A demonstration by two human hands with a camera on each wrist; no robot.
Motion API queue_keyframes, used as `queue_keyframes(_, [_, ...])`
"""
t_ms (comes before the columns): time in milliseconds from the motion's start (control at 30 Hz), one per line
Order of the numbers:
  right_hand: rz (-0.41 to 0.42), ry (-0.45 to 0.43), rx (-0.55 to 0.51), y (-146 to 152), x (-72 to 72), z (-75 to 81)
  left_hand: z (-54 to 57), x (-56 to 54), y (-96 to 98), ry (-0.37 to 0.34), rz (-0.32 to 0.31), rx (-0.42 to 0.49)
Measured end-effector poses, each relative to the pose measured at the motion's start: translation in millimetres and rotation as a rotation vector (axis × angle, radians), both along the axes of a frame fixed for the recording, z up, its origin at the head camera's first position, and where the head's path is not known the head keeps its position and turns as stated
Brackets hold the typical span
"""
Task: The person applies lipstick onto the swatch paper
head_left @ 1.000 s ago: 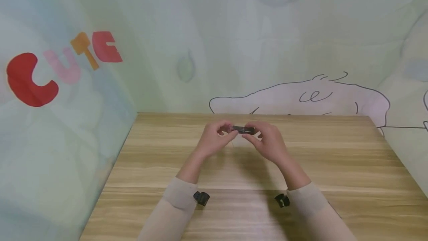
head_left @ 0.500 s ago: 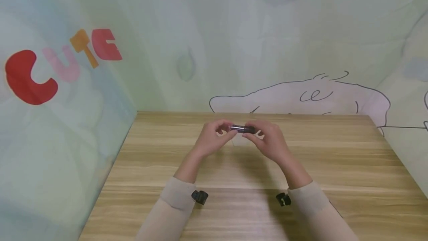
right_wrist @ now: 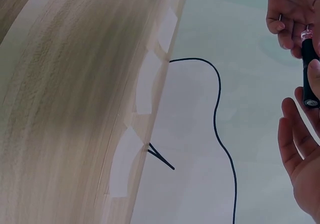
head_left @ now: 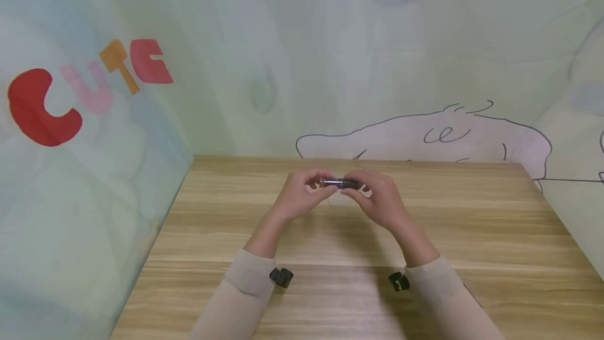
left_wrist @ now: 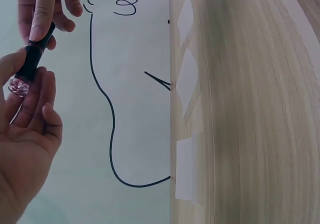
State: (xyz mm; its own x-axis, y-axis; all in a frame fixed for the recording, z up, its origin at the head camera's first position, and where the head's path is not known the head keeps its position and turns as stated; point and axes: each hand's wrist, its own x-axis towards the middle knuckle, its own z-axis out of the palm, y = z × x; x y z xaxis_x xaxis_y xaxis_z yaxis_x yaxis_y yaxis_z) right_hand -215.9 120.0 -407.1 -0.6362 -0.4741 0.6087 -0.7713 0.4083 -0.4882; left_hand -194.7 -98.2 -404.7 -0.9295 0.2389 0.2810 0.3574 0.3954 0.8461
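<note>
Both hands hold a small black tube [head_left: 341, 183] with a clear pink, faceted end, level above the far part of the table. My left hand [head_left: 304, 195] pinches the pink end side between thumb and fingers. From the other side, my right hand [head_left: 379, 198] grips the plain black end. In the left wrist view the pink end [left_wrist: 19, 87] shows beside the left thumb, and the right fingers lie along the tube's upper part. The right wrist view shows the tube's flat dark end [right_wrist: 312, 103] near the right fingertips.
A wood-grain table [head_left: 330, 298] lies below, meeting a printed cloth wall [head_left: 236, 67] at its back edge. White tape pieces [left_wrist: 186, 169] line that edge. Small black wrist devices [head_left: 282, 277] sit at both cuffs.
The hands stay almost in place. The tube has shifted very slightly to the left, and the bright highlight along it has changed.
</note>
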Motion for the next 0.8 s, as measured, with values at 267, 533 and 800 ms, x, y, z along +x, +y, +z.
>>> queue_keyframes(267, [-0.017, 0.067, -0.028, 2, -0.3, -2.6, -0.9, 1.5, 1.8, 0.030, 0.009, 0.040])
queue_keyframes(533, [-0.060, 0.067, -0.044, 14, -3.8, -5.4, 0.8, 0.2, -8.7, 0.017, 0.082, 0.024])
queue_keyframes(800, [-0.085, 0.092, -0.119, 29, -6.8, -7.6, 0.0, -0.6, -36.9, 0.041, 0.168, 0.138])
